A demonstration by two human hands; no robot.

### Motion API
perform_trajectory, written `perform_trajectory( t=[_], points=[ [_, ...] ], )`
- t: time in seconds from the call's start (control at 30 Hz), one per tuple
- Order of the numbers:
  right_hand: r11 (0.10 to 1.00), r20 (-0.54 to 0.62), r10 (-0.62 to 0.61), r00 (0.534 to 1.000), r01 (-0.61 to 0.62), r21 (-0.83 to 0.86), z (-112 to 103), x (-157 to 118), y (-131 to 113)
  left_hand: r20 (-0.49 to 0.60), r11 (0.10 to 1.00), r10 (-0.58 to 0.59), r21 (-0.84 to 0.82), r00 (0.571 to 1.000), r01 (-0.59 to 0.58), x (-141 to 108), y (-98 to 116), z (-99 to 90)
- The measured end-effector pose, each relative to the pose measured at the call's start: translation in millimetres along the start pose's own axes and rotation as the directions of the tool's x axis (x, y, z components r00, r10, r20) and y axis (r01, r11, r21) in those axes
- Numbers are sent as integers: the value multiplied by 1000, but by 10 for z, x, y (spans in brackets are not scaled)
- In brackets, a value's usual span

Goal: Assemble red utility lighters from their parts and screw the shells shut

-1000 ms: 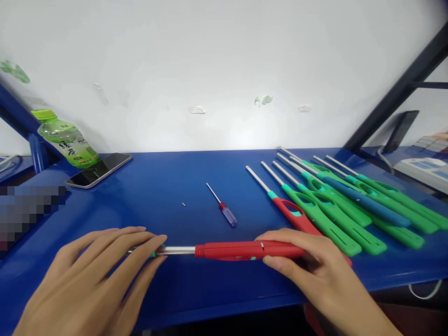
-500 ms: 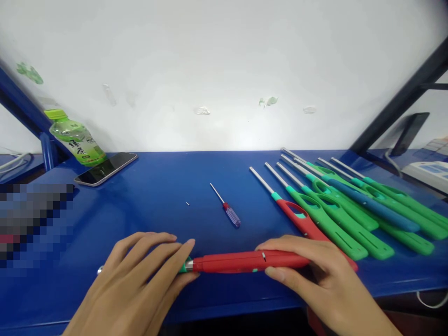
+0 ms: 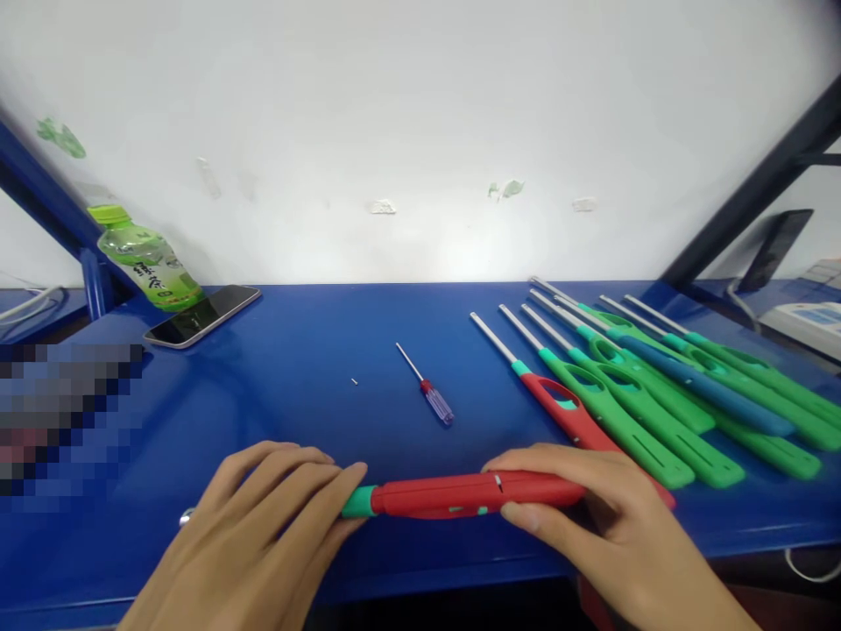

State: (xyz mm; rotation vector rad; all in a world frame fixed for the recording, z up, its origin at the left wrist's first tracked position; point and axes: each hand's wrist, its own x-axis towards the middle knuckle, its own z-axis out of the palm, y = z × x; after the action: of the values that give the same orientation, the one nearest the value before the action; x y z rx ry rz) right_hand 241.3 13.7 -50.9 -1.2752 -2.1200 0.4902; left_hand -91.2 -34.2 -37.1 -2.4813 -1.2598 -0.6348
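A red lighter (image 3: pixel 434 494) with a teal collar lies level between my hands near the table's front edge. My left hand (image 3: pixel 263 526) is closed round its collar end and covers most of the metal tube, whose tip shows at the far left. My right hand (image 3: pixel 591 517) grips the red handle end, fingers above and thumb in front. Beyond them lie a small screwdriver (image 3: pixel 437 401) with a clear purple and red handle and a tiny screw (image 3: pixel 354 381).
On the right of the blue table (image 3: pixel 295 333) lie several green lighters (image 3: pixel 618 425), a red one (image 3: pixel 558 405) and a blue one (image 3: pixel 710 386). At the back left are a phone (image 3: pixel 203 317) and a green bottle (image 3: pixel 151 267). A pixelated area covers the left edge.
The teal collar now meets the red body; the bare metal between them is no longer visible. The lighter's red end beside my left hand has shifted slightly right.
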Motion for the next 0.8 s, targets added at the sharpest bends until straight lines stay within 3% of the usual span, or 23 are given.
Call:
perform_trajectory(
  t=[0.2, 0.4, 0.53, 0.7, 0.8],
  points=[
    [998, 36, -59, 998, 59, 16, -27, -23, 53, -58, 999, -43, -33, 997, 41, -106, 111, 122],
    [993, 75, -113, 991, 115, -10, -51, -21, 27, -85, 1000, 19, 20, 996, -17, -250, 70, 242],
    [993, 108, -117, 987, 114, 30, -55, -25, -1, -98, 999, 39, -9, 994, -40, -121, 100, 229],
    [986, 186, -15, 982, -17, 168, -70, -47, -29, -186, 998, 39, -40, 982, -47, 152, 181, 86],
    [980, 257, -15, 966, -37, 197, -102, 22, -81, -194, 994, 36, -99, 980, -56, 225, 211, 50]
  ],
)
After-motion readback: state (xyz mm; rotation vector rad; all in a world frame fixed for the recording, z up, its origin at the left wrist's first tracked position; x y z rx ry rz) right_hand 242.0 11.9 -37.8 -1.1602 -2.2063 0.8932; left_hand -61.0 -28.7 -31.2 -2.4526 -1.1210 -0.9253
